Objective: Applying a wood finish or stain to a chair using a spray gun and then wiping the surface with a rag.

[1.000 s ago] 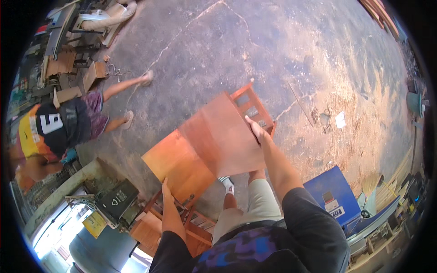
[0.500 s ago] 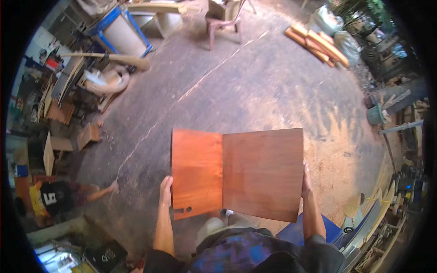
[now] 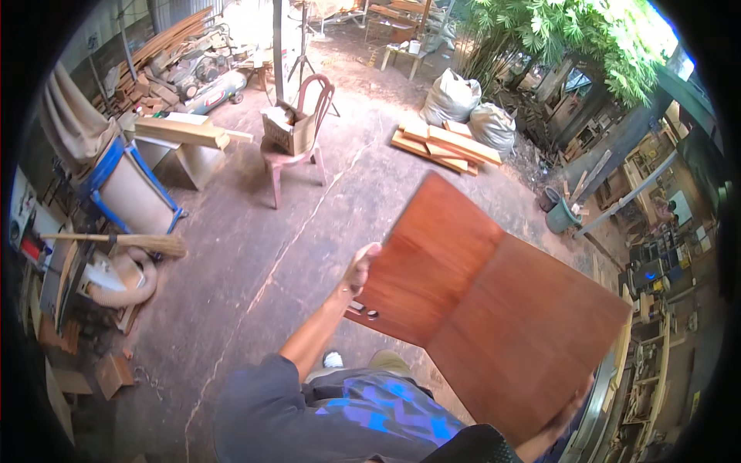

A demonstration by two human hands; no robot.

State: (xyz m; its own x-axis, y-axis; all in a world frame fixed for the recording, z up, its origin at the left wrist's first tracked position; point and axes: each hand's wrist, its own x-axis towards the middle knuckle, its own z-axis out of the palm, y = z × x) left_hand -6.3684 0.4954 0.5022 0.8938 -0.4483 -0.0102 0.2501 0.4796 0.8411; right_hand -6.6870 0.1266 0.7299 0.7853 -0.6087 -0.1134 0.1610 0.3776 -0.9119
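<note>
Two joined reddish-brown wooden panels point(image 3: 513, 309), set at an angle, are held up above the floor point(image 3: 239, 255), near you and to the right. Your left hand point(image 3: 360, 270) pinches their left edge; your right hand point(image 3: 569, 413) is blurred at the near right edge, and you cannot tell how its fingers close. Far from you, a pink chair point(image 3: 281, 160) bears a cardboard box point(image 3: 290, 137), with stacked boards point(image 3: 448, 145) to its right.
</note>
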